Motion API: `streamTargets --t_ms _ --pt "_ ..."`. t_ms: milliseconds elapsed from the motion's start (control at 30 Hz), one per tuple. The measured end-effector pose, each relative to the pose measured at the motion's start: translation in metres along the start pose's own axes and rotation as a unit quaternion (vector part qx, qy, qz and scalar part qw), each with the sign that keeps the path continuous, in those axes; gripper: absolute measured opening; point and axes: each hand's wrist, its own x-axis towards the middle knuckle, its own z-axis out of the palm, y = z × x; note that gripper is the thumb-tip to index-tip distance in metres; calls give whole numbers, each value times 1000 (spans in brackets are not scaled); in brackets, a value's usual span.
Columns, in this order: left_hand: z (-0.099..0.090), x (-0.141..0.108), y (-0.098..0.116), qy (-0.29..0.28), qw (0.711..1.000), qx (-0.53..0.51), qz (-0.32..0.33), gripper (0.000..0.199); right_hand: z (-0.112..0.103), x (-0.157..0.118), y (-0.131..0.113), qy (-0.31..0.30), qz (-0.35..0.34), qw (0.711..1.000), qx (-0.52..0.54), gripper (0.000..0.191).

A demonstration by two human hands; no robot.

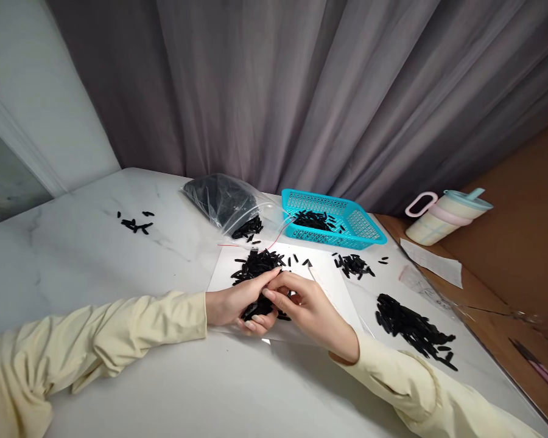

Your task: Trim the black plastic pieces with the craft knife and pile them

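Small black pieces (260,261) lie heaped on a white sheet (220,266) at the middle of the table. Over the front of this heap, my left hand (249,301) is curled around a bunch of black pieces. My right hand (304,304) meets it, thumb and index finger pinched together at the left fingertips; whatever is in that pinch is too small to make out. More black pieces lie in a blue basket (365,228) behind the sheet, and others spill from a clear plastic bag (219,204) beside the basket.
Separate black piles lie at the right (411,325), nearer the basket (354,265) and at the far left (137,225). A cup with a pink handle (445,216), a paper slip (432,261) and pink-handled scissors (541,371) are on the brown surface at the right. A grey curtain (265,91) hangs behind.
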Motion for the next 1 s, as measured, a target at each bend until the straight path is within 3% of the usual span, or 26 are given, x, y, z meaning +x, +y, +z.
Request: streamTargets --t_ms 100,267,367,467,633,1000 --pt "-1 0 0 -18 1000 -9 -1 70 -7 -3 0 -14 99 983 152 20" --pt "2 -2 0 8 1000 20 23 62 -16 -22 12 -3 215 884 416 17" --pt "5 -4 0 23 998 42 31 50 -19 -33 25 31 263 824 500 11" --pt "7 -5 1 15 996 73 46 47 -21 -38 32 34 270 797 539 9" --pt "8 -8 2 7 993 98 62 47 -18 -37 30 1 246 809 534 12" --pt "10 -9 0 49 993 92 54 31 -11 -39 29 -15 221 843 491 22"
